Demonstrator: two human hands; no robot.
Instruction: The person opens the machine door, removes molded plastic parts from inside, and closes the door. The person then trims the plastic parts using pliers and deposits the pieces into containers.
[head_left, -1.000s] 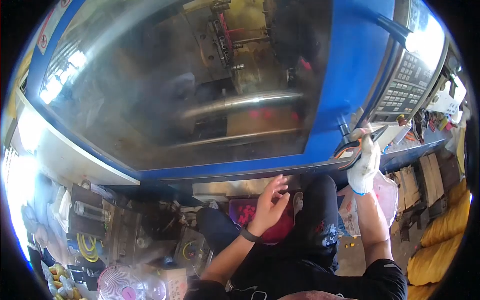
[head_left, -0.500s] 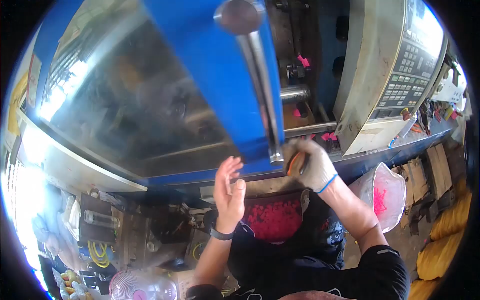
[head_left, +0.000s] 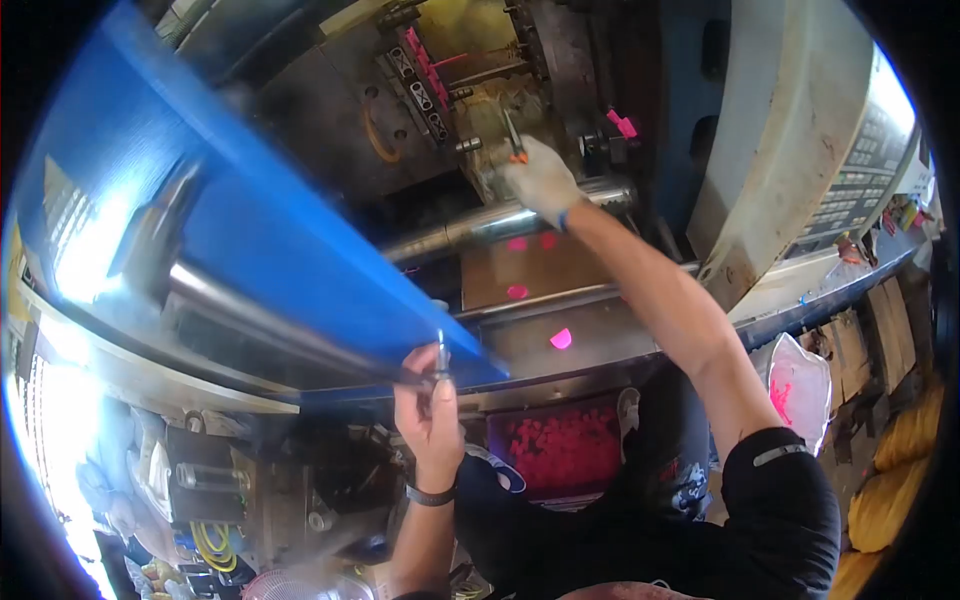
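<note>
My left hand (head_left: 430, 420) is wrapped round the lower end of a metal door handle (head_left: 290, 325) on the blue sliding door (head_left: 270, 210). A pale work glove with a blue cuff covers my right hand (head_left: 543, 183). It reaches into the machine opening and grips what look like pliers (head_left: 515, 140) with orange on the handles, jaws pointing up and away. Left of the pliers, a bright pink moulded piece (head_left: 425, 65) sits on the dark metal mould (head_left: 415, 95), apart from the jaws. My right fingers are partly hidden by the glove's back.
A thick steel bar (head_left: 510, 222) crosses below my right wrist. Pink scraps (head_left: 561, 339) lie on the machine ledge. A bin of pink pieces (head_left: 565, 440) stands at my feet, with a white sack (head_left: 800, 385) on the right. The control panel (head_left: 860, 190) juts out at right.
The blue door has slid left, uncovering the mould and pink piece. My left hand has closed on the handle. My right hand has left the handle area and moved up into the opening with the pliers.
</note>
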